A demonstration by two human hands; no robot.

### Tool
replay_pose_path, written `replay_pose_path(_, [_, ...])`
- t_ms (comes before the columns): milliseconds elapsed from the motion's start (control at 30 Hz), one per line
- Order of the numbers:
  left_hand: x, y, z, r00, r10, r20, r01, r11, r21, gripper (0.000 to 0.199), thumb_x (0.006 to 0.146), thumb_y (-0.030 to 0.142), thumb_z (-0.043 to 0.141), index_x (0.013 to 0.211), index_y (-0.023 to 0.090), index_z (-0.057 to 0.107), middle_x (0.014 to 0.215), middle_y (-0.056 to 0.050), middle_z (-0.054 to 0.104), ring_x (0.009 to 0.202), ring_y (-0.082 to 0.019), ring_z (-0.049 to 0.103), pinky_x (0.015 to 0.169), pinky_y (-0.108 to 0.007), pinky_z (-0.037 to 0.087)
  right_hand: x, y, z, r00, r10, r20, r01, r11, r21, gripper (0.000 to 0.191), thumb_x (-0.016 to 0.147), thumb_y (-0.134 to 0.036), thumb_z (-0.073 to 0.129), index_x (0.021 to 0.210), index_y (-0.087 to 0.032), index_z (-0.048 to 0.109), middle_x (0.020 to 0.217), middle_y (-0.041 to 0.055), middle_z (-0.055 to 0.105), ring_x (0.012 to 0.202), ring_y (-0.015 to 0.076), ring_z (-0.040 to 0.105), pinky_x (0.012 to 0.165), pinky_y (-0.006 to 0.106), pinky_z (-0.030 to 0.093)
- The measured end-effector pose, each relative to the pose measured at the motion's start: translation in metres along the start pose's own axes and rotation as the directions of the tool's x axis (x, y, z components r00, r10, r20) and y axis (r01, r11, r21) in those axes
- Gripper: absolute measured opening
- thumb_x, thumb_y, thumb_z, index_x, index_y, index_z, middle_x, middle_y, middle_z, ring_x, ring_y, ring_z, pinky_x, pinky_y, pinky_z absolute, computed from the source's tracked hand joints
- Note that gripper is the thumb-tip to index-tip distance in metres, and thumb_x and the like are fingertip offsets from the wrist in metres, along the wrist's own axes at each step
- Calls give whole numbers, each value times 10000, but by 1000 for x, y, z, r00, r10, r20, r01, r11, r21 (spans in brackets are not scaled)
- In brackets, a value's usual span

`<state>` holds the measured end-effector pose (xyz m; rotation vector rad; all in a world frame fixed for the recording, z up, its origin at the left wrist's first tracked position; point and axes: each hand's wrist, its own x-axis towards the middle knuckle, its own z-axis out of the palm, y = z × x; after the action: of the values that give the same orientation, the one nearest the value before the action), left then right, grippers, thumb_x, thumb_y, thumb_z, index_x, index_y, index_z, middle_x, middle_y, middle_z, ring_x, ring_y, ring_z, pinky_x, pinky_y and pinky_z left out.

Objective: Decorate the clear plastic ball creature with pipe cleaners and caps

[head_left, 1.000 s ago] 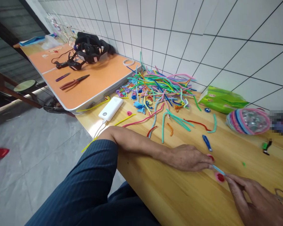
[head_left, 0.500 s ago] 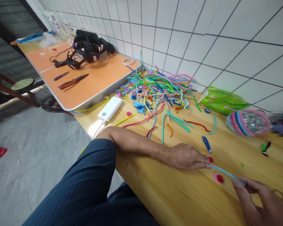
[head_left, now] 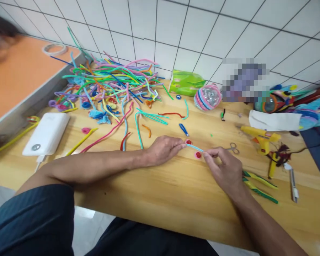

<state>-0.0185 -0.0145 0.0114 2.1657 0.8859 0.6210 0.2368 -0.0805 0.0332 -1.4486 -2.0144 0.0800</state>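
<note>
My left hand (head_left: 164,152) pinches one end of a light-blue pipe cleaner (head_left: 194,147) between thumb and forefinger. My right hand (head_left: 226,170) pinches its opposite end in the same manner, the remaining fingers curled inward. The pipe cleaner spans the gap between both hands, right of the middle of the wooden worktop (head_left: 162,195), set in from the near edge. Whether it touches the surface, I cannot tell.

Directly adjacent: one pink-rimmed red disc (head_left: 188,142) at my left fingertips, a second red disc (head_left: 198,155) just on the near side of the pipe cleaner. Beyond them, towards the far edge, lies a dark-blue strip (head_left: 184,129).

Near my right hand: metal scissors (head_left: 233,148) past the knuckles, and pliers (head_left: 261,186) with yellow-and-green handles beside the wrist. Towards the right edge: a yellow glue gun (head_left: 261,138) and a utility knife (head_left: 293,186).

Further out, a tangled heap of coloured pipe cleaners (head_left: 114,83) occupies the far left corner. A green tissue pack (head_left: 186,83) stands against the far edge. A white power bank (head_left: 46,134) lies at the left end, cable attached.
</note>
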Motion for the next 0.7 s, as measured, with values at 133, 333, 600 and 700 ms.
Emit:
replay_pose_path(133, [-1, -2, 1, 1000, -7, -24, 7, 1000, 11, 455, 1148, 379, 447, 805, 168, 657, 683, 20, 631, 627, -108, 580, 661, -223, 429, 0, -1, 1, 1000, 2, -9, -2, 1000, 13, 259, 1024, -341, 658, 781, -258, 696, 708, -12, 756, 630, 159, 702, 649, 293, 545])
replay_pose_path(333, [-2, -3, 3, 998, 63, 8, -63, 995, 82, 453, 1153, 358, 421, 857, 159, 699, 726, -2, 690, 652, -123, 623, 666, -232, 442, -3, 4, 9, 992, -57, -113, 58, 998, 6, 167, 972, -316, 747, 1120, -243, 720, 1031, 74, 795, 953, 251, 759, 854, 410, 618])
replay_pose_path(600, [-8, 1, 13, 988, 136, 70, -146, 974, 170, 428, 1164, 371, 415, 1002, 165, 754, 950, -71, 818, 879, -177, 773, 814, -270, 566, -4, -4, 12, 974, -222, -40, 224, 974, 43, 150, 1036, -195, 667, 1158, -252, 733, 972, 43, 785, 882, 223, 737, 827, 384, 586])
replay_pose_path(700, [-6, 2, 12, 988, 121, 95, -136, 975, 177, 403, 1163, 382, 435, 1074, 160, 760, 1031, -89, 834, 951, -202, 799, 837, -288, 574, -2, -3, 10, 959, -282, -34, 283, 959, 31, 77, 1025, -176, 687, 1039, -245, 719, 883, 15, 774, 793, 201, 728, 773, 352, 556])
